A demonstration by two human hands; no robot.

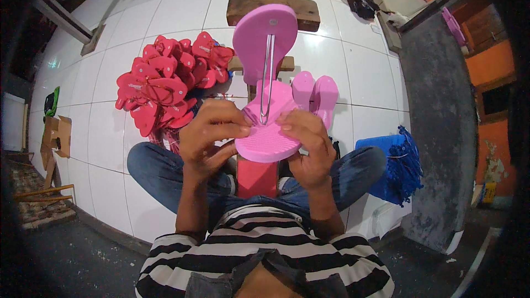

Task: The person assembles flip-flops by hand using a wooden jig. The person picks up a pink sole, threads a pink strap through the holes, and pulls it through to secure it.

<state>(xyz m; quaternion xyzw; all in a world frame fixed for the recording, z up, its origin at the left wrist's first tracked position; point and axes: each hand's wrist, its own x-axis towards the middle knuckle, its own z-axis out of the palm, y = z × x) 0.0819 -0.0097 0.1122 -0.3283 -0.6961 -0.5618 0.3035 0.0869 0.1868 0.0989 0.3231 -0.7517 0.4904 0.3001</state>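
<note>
Both edges of a pink foam sandal sole [269, 146] with a ribbed surface are gripped in front of me. My left hand [212, 132] pinches its left edge, thumb and fingers closed on it. On the right edge my right hand [308, 142] is closed too. A thin, looped metal rod [268, 72] runs over the sole, its narrow end between my hands. Beyond stands a smooth pink foam piece [262, 41] with a small round mark; whether it is the same sole bent up or a second one, I cannot tell.
Red sandals [160, 85] lie heaped on the white tiled floor at left. Two pink soles [317, 94] lie right of the rod. A wooden block [301, 14] is at the back, a red board [258, 179] between my legs, and blue straps [395, 160] beside my right knee.
</note>
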